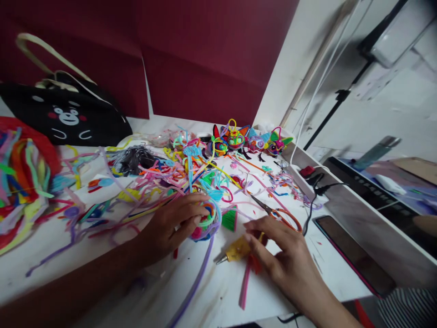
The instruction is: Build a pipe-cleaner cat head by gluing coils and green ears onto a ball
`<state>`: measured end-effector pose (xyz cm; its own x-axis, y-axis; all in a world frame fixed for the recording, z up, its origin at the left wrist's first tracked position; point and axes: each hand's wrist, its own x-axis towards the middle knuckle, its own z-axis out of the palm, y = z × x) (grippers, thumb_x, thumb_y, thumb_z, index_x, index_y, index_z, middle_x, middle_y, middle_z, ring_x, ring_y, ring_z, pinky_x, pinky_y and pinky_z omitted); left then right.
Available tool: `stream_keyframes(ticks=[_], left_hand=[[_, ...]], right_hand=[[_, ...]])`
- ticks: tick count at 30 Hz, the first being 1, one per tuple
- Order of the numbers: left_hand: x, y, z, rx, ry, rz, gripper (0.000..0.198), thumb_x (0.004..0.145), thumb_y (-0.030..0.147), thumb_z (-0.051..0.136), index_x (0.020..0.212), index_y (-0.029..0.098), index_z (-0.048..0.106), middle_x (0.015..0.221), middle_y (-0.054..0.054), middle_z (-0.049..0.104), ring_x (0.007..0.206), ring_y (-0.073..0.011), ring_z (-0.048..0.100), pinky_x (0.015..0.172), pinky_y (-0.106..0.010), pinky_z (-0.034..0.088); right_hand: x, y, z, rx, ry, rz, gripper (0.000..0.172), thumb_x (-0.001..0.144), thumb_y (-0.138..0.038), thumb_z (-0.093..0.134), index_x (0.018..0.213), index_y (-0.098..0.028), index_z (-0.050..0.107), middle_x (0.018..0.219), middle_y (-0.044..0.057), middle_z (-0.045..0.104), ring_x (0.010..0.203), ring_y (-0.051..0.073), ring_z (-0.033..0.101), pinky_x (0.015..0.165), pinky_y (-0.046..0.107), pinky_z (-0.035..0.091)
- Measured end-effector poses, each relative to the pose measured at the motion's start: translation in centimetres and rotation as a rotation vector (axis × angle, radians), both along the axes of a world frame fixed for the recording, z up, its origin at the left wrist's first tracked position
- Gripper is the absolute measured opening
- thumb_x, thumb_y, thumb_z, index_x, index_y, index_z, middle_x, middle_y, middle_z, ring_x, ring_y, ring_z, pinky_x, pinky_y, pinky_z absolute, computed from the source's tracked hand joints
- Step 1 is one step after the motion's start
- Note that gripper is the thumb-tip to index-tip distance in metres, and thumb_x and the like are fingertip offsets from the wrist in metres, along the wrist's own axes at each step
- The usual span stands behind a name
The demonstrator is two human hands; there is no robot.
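Observation:
My left hand is closed around a small round craft piece wound with multicoloured pipe cleaners. A long purple pipe cleaner trails from it toward the table's front. My right hand has its thumb and fingers closed on a yellow glue gun, its metal tip pointing left, low over the table. Part of the gun is hidden behind the fingers. Orange-handled scissors lie just beyond my right hand. A green triangular piece with a pink edge lies between the hands.
Loose pipe cleaners cover the table's middle and left. Several finished-looking craft figures stand at the back. A phone lies on the right, near a power strip with cables. A black bag stands back left.

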<state>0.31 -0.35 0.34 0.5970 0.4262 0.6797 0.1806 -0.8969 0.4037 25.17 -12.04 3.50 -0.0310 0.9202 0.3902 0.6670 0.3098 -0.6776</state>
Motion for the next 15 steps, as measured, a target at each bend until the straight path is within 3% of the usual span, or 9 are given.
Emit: stream_keyframes(ticks=[6,15], left_hand=[[0.1,0.0,-0.2,0.019,-0.009,0.001,0.027,0.096,0.008,0.051,0.115,0.023,0.063,0.131,-0.009,0.067,0.125,-0.0199,0.062,0.104,-0.034,0.051],[-0.1,-0.1,-0.2,-0.011,0.006,0.022,0.026,0.096,0.009,0.051,0.115,0.023,0.062,0.131,-0.009,0.068,0.125,-0.0215,0.063,0.103,-0.038,0.053]], right_hand=[[-3.7,4.5,1.5,-0.091,0.157,0.144,0.008,0.089,-0.021,0.066,0.084,-0.018,0.07,0.077,0.001,0.07,0.068,0.012,0.061,0.063,0.024,0.046],[-4.5,5.6,1.3,-0.092,0.077,0.179,0.006,0.087,-0.015,0.064,0.085,-0.018,0.069,0.079,0.002,0.069,0.072,0.014,0.062,0.068,0.026,0.046]])
